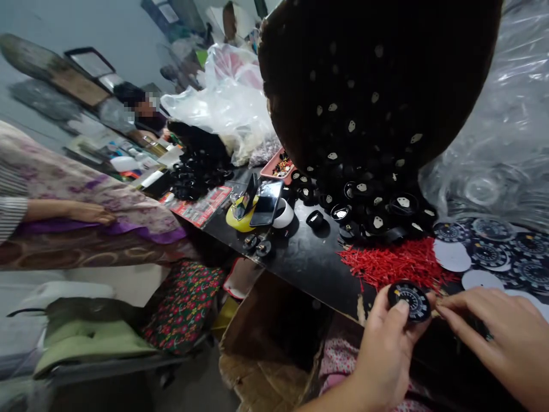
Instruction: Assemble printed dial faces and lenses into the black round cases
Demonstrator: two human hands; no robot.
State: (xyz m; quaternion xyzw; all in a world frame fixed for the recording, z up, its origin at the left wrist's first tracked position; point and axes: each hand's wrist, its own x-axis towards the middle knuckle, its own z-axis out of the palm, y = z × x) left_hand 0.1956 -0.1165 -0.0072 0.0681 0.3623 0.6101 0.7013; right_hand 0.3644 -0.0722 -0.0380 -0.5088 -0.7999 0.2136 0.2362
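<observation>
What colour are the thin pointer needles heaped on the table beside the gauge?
Bright red: the needles lie heaped on the black table, shown best in the head view.

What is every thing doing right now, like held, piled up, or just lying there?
Round gauge: held in the left hand, dial facing up.
Right hand: fingers at the gauge's edge.
Red needles: loose heap on the table.
Black cases: spilled in a pile.
Dial discs: spread flat.
Phone: propped up, screen dark.

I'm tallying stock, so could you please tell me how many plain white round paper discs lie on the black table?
2 plainly show: one white disc right of the red needles, another just below it. More may hide under the printed black dial faces.
</observation>
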